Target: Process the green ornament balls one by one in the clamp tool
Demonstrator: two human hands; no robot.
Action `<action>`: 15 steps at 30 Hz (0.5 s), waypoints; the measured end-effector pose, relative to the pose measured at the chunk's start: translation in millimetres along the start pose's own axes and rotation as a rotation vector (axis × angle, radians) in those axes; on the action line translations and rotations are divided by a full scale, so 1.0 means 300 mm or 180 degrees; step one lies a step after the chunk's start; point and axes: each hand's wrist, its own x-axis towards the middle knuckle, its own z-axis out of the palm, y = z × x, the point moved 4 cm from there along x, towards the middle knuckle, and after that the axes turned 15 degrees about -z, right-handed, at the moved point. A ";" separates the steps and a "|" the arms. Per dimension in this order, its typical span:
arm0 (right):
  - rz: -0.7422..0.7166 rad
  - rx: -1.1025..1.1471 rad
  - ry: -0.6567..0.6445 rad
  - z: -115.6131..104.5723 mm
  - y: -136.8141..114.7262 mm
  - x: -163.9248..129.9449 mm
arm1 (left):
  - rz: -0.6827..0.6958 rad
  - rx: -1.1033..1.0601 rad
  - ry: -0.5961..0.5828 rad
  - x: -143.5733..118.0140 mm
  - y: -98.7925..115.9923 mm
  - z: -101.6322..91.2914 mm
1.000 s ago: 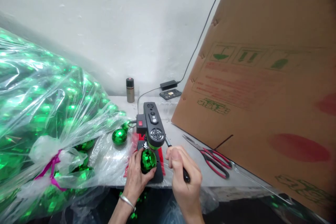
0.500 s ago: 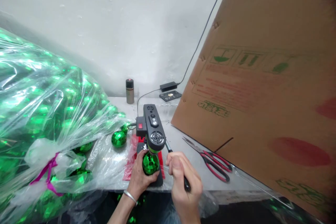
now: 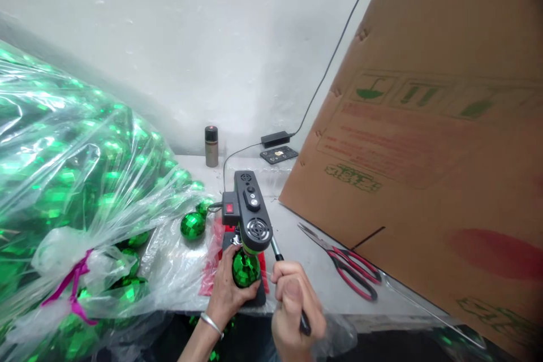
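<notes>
My left hand (image 3: 229, 283) wraps its fingers and thumb around a shiny green faceted ball ornament (image 3: 246, 269). The ball's top sits against the underside of a black press machine's head (image 3: 253, 209), which has a red switch on its left side. Closed in a fist, my right hand (image 3: 297, 308) grips the black handle of the press lever (image 3: 278, 251), to the right of the ball. Beneath the machine's dark base lies red plastic (image 3: 211, 280). What touches the ball's top is hidden by the press head.
A large clear bag (image 3: 85, 153) of green balls, tied with pink ribbon, fills the left. A loose green ball (image 3: 192, 226) lies beside it. Red-handled scissors (image 3: 345, 266), a cardboard box (image 3: 416, 124), a phone (image 3: 279, 154), a power adapter (image 3: 275, 138) and a small bottle (image 3: 211, 147) surround the machine.
Both hands keep their hold, on the ball and on the lever handle. My right hand sits slightly lower. The whole view has shifted a little.
</notes>
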 end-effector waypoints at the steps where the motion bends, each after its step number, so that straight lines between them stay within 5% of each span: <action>1: 0.0026 -0.0020 0.0027 0.000 0.000 -0.001 | -0.0010 0.0005 -0.0006 -0.001 0.005 0.000; 15: 0.0122 0.0056 0.0167 0.005 0.000 -0.017 | 0.0047 0.0069 0.0104 -0.012 0.026 0.008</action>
